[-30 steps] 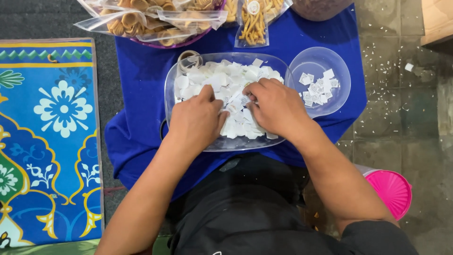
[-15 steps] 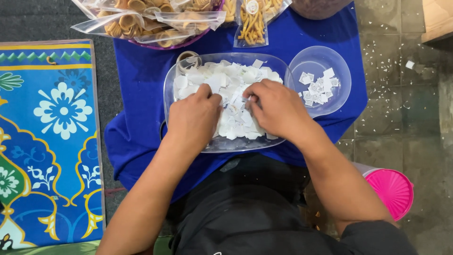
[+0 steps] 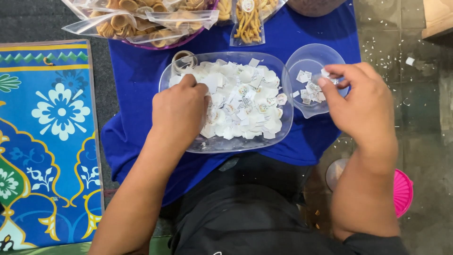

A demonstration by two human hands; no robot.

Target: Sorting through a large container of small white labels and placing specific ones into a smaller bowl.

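A clear plastic tray [image 3: 222, 144] on a blue cloth [image 3: 137, 85] holds a heap of small white paper labels [image 3: 245, 106]. My left hand [image 3: 177, 113] rests on the left side of the heap, fingers curled into the labels. My right hand [image 3: 361, 101] hovers over a small clear round bowl [image 3: 306, 59] to the right of the tray, pinching a small white label between thumb and fingers. Several cut labels [image 3: 309, 89] lie in that bowl.
Clear bags of brown snacks [image 3: 141, 21] lie at the far edge, with a narrow bag of stick snacks [image 3: 247, 19] beside them. A roll of tape [image 3: 184, 59] sits by the tray's far left corner. A patterned blue mat [image 3: 47, 141] is left; a pink lid [image 3: 402, 191] is right.
My right hand has lifted off the heap in the tray and moved right over the small bowl with a label. My left hand stays on the heap.
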